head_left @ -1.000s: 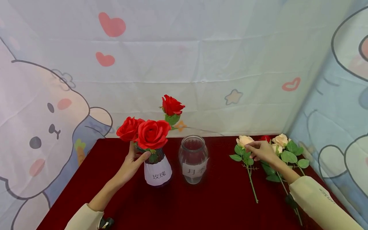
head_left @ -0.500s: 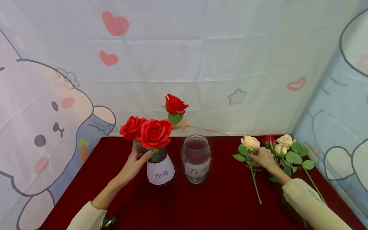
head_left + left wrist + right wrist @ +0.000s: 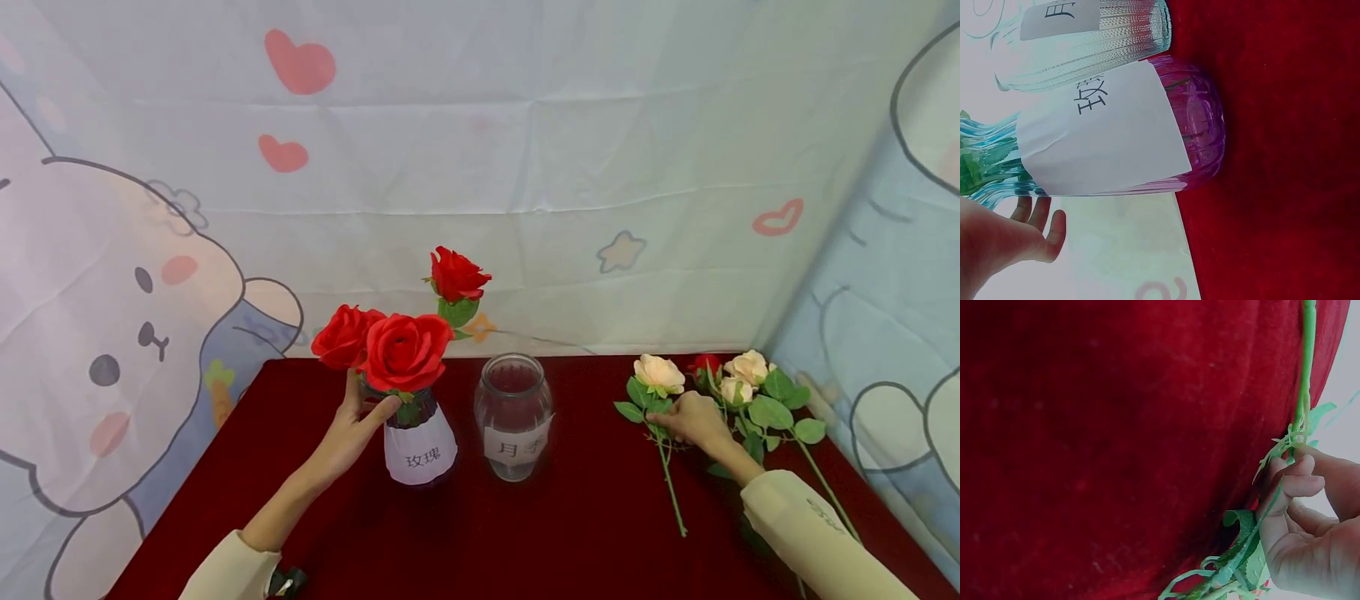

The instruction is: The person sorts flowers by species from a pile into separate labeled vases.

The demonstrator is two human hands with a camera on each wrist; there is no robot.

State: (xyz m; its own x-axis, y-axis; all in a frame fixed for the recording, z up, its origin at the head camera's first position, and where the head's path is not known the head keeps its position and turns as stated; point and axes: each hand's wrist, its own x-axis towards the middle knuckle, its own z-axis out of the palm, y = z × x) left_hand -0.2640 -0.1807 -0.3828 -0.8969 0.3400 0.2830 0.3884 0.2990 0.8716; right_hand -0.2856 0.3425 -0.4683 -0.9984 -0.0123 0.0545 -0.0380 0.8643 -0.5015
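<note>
On the left in the head view, my left hand (image 3: 343, 437) holds the neck of a glass vase (image 3: 422, 457), thumb in front and fingers behind. This vase has a white paper label and a purple base (image 3: 1200, 134); large red roses (image 3: 408, 352) stand in it. At the right, my right hand (image 3: 697, 421) pinches the green stem (image 3: 1307, 369) of a peach rose (image 3: 660, 373) just below its leaves, close over the red cloth. In the right wrist view, thumb and fingers meet at the stem, and the bloom is out of sight.
A clear glass jar (image 3: 512, 412) with a paper label stands right of the vase. More peach roses (image 3: 747, 367) and a red rose (image 3: 705, 364) lie on the red cloth (image 3: 570, 517) beyond my right hand. A printed curtain (image 3: 525, 167) hangs behind the table.
My right hand has come down from beside the peach bloom to the stem below and now pinches it. The left hand keeps its hold on the vase; the view has shifted slightly.
</note>
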